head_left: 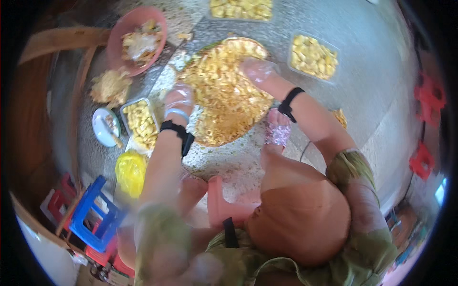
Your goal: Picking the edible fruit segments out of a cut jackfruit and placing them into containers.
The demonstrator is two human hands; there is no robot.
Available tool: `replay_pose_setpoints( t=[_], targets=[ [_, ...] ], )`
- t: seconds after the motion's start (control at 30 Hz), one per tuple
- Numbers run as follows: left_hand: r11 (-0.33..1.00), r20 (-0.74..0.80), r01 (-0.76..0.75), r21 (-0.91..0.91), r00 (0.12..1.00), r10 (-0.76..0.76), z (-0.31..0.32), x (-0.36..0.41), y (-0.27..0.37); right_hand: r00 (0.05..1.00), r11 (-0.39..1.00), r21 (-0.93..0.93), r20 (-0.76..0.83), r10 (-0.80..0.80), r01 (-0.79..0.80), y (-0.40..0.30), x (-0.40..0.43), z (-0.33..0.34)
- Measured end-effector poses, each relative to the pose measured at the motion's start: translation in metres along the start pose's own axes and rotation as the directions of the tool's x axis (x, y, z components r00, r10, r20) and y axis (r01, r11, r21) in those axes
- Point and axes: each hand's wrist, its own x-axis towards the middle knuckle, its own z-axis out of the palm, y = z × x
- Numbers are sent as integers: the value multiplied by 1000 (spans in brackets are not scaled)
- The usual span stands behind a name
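Note:
A large cut jackfruit (225,93), its yellow flesh and pale fibres facing up, lies on the floor before me. At its left edge is my left hand (179,97), in a clear plastic glove and seemingly touching the rim. My right hand (258,70), gloved the same way, lies on the flesh at the upper right. Its fingertips are blurred or sunk in the fibres, so whether it grips anything is unclear. Close to the left wrist sits a clear tub of yellow jackfruit pods (140,121). Another filled tub (314,57) stands beyond my right hand.
A third pod tub (241,10) is at the far edge. Leftward are a pink basin (116,44) of scraps, a fibre heap (111,87), a small bowl (102,125) with a stick-like handle, a yellow plastic bag (130,173) and a blue plastic stool (96,214).

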Motion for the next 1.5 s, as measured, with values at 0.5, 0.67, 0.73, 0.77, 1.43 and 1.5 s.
replay_pose_setpoints(
  t=[0.5, 0.67, 0.73, 0.77, 1.43, 1.5],
  targets=[
    [908, -113, 41, -417, 989, -97, -12, -34, 0, 999, 994, 102, -13, 52, -50, -11, -3, -10],
    [91, 122, 207, -974, 820, -559, -8, -59, -40, 993, 988, 113, 66, 95, -102, -8, -5, -11],
    [-76, 164, 148, -986, 789, -592, -6, -79, -71, 989, 985, 119, 102, 111, -123, -15, -5, -26],
    [-241, 210, 74, -968, 762, -612, -5, -88, -84, 982, 982, 120, 138, 131, -148, -18, -6, -32],
    [523, -262, 375, -765, 562, -785, 65, -111, -149, 987, 988, 148, -159, -23, 47, -18, -72, 5],
    [483, -292, 276, -831, 524, -800, 73, -114, -146, 949, 972, 209, -312, -42, 112, -20, -80, 5]
  ],
)
